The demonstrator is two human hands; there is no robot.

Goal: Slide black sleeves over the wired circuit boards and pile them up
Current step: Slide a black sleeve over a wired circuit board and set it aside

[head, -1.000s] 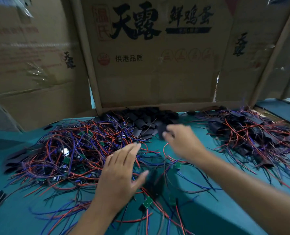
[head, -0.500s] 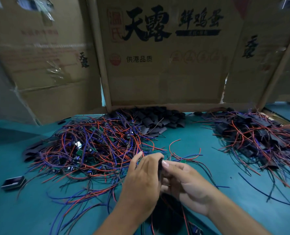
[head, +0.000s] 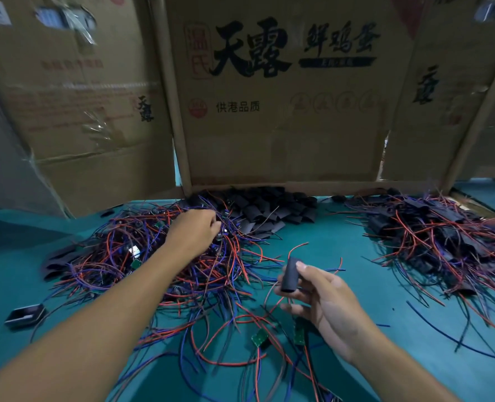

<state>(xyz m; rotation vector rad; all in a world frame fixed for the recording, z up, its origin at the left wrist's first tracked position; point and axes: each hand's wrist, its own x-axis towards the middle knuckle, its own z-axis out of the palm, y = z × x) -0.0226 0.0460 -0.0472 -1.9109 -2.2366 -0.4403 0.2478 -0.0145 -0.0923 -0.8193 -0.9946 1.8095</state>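
My right hand (head: pixel 324 309) pinches a black sleeve (head: pixel 289 274) upright, with red and blue wires trailing out of both ends. My left hand (head: pixel 195 232) reaches far into the tangled pile of wired circuit boards (head: pixel 142 256), its fingers curled among the wires; what they grip is hidden. Loose empty black sleeves (head: pixel 266 208) lie heaped at the back centre. At the right lies the pile of sleeved boards (head: pixel 432 242). Two bare green boards (head: pixel 259 338) (head: pixel 298 335) lie on the mat below my right hand.
Cardboard box walls (head: pixel 284 126) close off the back and sides of the teal mat (head: pixel 371 285). A small black tray (head: pixel 24 314) lies at the left edge. A loose blue wire (head: pixel 449 338) lies on the mat at the right.
My hands came apart. The left hand went forward into the wire pile, and the right hand kept the sleeved board and drew right.
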